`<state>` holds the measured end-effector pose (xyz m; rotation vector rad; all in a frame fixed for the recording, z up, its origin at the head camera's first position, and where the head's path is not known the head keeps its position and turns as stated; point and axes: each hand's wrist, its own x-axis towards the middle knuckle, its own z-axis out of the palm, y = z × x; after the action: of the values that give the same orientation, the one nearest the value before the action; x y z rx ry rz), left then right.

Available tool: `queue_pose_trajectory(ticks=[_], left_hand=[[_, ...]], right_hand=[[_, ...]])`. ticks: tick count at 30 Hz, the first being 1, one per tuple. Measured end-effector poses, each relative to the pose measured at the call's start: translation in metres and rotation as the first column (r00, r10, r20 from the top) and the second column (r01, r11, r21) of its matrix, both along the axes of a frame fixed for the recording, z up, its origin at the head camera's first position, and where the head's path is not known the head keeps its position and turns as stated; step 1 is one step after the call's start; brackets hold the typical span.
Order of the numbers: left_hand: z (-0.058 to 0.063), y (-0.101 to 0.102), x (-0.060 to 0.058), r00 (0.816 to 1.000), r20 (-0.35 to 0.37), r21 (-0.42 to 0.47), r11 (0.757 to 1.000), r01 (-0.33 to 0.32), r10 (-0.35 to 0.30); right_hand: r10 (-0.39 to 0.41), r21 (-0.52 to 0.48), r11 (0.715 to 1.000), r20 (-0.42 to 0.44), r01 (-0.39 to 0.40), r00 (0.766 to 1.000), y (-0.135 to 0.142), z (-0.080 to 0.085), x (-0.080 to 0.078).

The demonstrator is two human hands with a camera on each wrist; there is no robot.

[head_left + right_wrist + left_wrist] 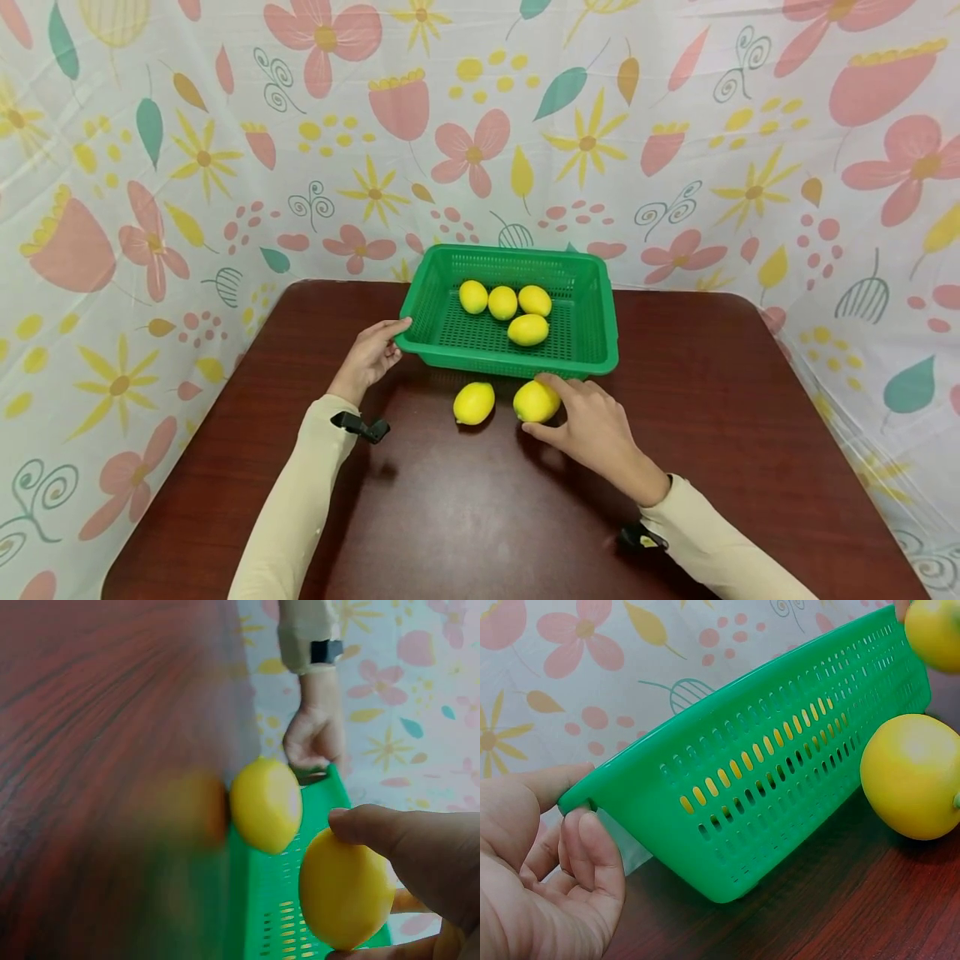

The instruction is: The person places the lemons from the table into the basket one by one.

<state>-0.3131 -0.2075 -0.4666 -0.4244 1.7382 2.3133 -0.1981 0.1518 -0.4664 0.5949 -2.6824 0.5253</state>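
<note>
Both hands at work on a green perforated plastic basket (480,358) and yellow oval lemons!
Head view: the left hand (367,354) grips the basket's rim; the right hand (596,421) pinches one lemon (537,402) just in front, another lemon (474,403) beside it, four more lemons (502,303) inside. Left wrist: thumb over the rim, fingers curled beneath. Right wrist: thumb and fingers clasp that lemon.

Cream sleeves (288,504) meet black wrist mounts (362,427), seemingly plastic.
</note>
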Motion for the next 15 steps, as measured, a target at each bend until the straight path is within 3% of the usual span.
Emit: queue_pose_trajectory(ticks=[8,15], left_hand=[[-0.001,-0.001,0.001,1.000,-0.008,-0.002,1.000,0.007,-0.007],[0.001,-0.001,0.001,1.000,-0.009,0.006,1.000,0.013,-0.013]], right_hand=[[0.037,-0.016,0.999,0.024,-0.036,0.999,0.006,0.029,0.007],[0.065,0.007,0.998,0.025,-0.065,0.998,0.016,0.048,-0.002]])
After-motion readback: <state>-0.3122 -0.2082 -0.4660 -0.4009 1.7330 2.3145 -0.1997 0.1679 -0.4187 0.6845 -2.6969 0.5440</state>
